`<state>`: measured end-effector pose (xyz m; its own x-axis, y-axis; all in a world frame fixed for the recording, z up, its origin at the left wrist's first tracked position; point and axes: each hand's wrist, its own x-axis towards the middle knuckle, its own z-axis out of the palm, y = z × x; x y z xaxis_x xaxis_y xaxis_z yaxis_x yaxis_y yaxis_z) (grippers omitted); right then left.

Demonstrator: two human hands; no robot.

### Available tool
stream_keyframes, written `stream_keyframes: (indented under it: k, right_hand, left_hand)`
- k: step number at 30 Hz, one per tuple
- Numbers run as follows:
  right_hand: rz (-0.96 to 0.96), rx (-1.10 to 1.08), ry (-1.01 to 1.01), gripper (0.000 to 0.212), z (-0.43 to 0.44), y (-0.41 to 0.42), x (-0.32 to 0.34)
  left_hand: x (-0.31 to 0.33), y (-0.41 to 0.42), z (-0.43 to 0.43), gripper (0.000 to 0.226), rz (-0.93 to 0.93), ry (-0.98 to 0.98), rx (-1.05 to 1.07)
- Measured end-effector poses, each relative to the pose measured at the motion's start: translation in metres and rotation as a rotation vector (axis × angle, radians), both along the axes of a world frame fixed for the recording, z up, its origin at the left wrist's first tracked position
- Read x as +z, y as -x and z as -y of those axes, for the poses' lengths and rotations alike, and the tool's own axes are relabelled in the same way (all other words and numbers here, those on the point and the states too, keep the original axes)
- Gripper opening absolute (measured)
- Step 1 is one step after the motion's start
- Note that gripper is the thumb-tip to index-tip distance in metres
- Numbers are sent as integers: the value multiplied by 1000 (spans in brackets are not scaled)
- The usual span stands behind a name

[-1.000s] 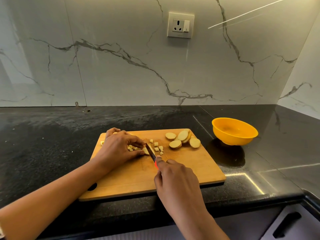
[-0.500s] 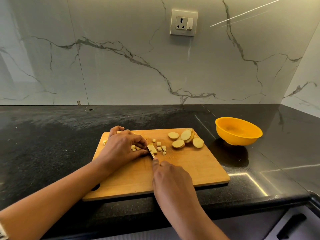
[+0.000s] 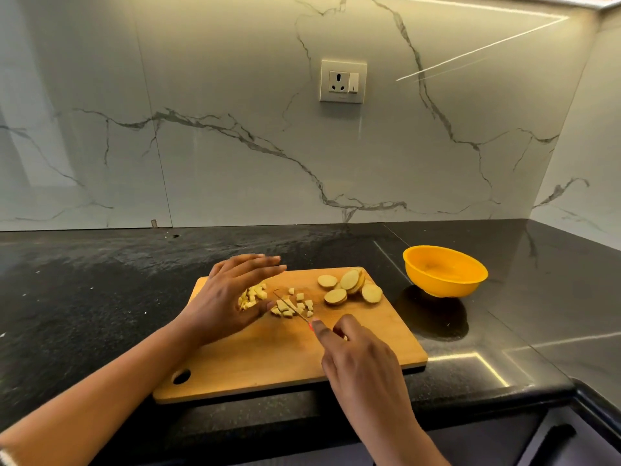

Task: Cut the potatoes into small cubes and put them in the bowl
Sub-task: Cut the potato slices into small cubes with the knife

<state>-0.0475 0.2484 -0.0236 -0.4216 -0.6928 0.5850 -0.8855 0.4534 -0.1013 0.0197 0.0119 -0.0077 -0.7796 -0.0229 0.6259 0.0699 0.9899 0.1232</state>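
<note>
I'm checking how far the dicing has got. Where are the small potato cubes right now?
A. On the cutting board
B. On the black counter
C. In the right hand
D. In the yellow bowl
A: the cubes lie on the cutting board, around the knife and beside the left hand, and none show in the bowl.

White veined marble wall – socket, black stone counter
</note>
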Motion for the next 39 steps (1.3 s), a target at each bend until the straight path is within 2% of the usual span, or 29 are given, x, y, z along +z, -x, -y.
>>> stream_keyframes:
  k: [4,7,9,12,15,19,21,23,24,26,29,34,37,39]
  right_hand:
    - [14,31,21,63,5,8,-4]
    - [5,43,30,61,5,11,-4]
    - [17,35,3,61,4,12,-6]
    - [34,14,-4,62,1,16,-9]
    - [0,-14,73,58,-4,25,-6]
    - [8,-49,202,49,4,50,8]
    - [117,-57,258,44,19,66,20]
    - [328,-39,328,41,35,81,27]
    - [414,-27,364,40,41,86,28]
    - [486,-26,384,39,48,94,25]
    - [458,-47,339,39,43,98,19]
    - [408,-31,285,39,43,99,14]
    - [407,-19,300,38,44,98,15]
    - [413,-14,314,37,42,98,15]
  left_hand:
    - [5,-2,-15,53,51,249,-224]
    - [2,0,-16,47,159,358,-177]
    - [1,-2,-7,47,184,339,-91]
    - [1,-5,9,52,169,207,-39]
    - [-2,-6,19,59,152,84,-13]
    - [0,3,7,63,40,-54,25]
    - [6,13,-7,75,154,-36,30]
    - [10,30,-24,87,388,71,62]
    - [10,40,-32,86,481,119,76]
    - [9,56,-40,66,540,142,81]
    - [8,65,-33,35,428,110,57]
    - [7,50,-3,25,402,100,130]
    - [15,33,11,16,335,-28,104]
    - [23,21,17,17,295,-115,111]
